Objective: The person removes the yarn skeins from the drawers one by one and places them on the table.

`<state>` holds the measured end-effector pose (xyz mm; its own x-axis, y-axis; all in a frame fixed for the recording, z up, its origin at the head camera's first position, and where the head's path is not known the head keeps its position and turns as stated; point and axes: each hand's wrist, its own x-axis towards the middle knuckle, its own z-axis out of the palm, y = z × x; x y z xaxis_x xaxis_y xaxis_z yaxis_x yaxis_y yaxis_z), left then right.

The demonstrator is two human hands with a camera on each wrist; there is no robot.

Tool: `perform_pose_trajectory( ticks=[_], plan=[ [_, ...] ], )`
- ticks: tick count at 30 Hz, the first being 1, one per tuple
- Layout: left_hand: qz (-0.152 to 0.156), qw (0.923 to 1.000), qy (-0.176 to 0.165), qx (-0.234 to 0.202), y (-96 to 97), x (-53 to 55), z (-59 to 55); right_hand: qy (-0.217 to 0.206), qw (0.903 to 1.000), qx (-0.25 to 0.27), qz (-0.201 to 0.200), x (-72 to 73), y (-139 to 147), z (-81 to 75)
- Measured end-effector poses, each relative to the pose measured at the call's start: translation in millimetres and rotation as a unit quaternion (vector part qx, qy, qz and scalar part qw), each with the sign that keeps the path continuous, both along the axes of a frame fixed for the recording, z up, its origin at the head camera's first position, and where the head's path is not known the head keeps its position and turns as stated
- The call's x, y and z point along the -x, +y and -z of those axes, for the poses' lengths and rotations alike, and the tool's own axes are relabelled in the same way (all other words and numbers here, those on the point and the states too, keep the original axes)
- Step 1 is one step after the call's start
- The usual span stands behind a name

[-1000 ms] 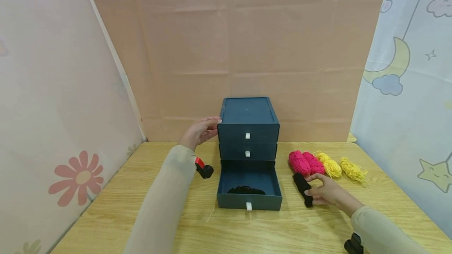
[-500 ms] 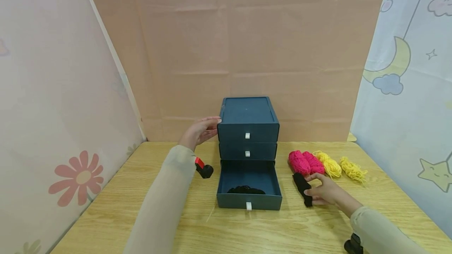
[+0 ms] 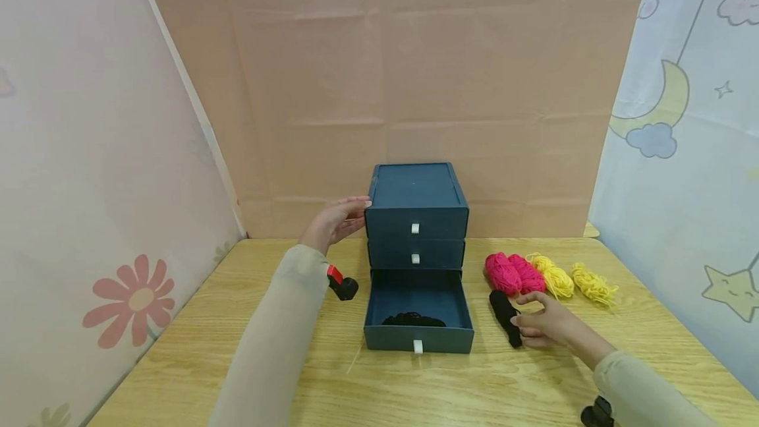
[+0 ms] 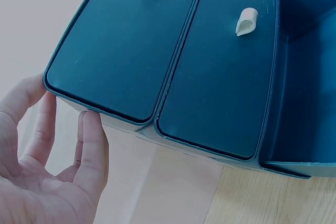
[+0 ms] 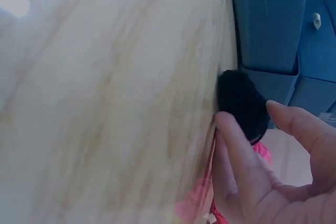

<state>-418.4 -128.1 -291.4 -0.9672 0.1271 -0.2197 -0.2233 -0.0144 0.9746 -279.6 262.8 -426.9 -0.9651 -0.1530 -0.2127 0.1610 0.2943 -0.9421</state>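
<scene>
Three stacked dark-blue drawers (image 3: 417,223) stand at mid-table. The bottom drawer (image 3: 418,339) is pulled out, with black yarn (image 3: 413,319) lying inside near its front. My left hand (image 3: 337,221) rests its fingertips against the left side of the top unit; in the left wrist view the fingers are fairly straight. To the right of the drawers, my right hand (image 3: 548,323) pinches the edge of a black yarn skein (image 3: 503,316) on the table. Thumb and index finger touch opposite sides of it in the right wrist view.
Behind the right hand lie two pink yarn skeins (image 3: 513,273), a yellow skein (image 3: 553,275) and another yellow skein (image 3: 594,285) further right. A tan sheet (image 3: 385,84) hangs behind the wooden table (image 3: 462,394). Patterned sheets enclose both sides.
The black skein by my right hand has shifted and turned slightly to the left, and the right fingers have moved a little. The left hand and the drawers stay put.
</scene>
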Motion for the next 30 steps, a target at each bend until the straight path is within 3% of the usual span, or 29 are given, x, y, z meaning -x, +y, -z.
perform_pose_trajectory(
  ticks=[8,17,23,30],
  plan=[
    [0.003,1.0000,0.000,-0.005,-1.1,0.7,0.5,0.019,0.9996,-0.019,0.012,4.3,3,-16.8],
    [0.003,1.0000,0.000,-0.007,-1.3,1.5,1.0,0.060,0.9976,0.027,-0.024,4.3,-6,-53.4],
    [0.004,0.9999,0.002,-0.010,-1.2,0.3,0.7,0.102,0.9927,0.049,-0.044,-1.2,-17,-80.4],
    [0.001,1.0000,0.003,-0.008,-1.1,-0.4,0.1,0.165,0.9842,0.056,-0.028,-10.9,-49,-99.6]
  ],
)
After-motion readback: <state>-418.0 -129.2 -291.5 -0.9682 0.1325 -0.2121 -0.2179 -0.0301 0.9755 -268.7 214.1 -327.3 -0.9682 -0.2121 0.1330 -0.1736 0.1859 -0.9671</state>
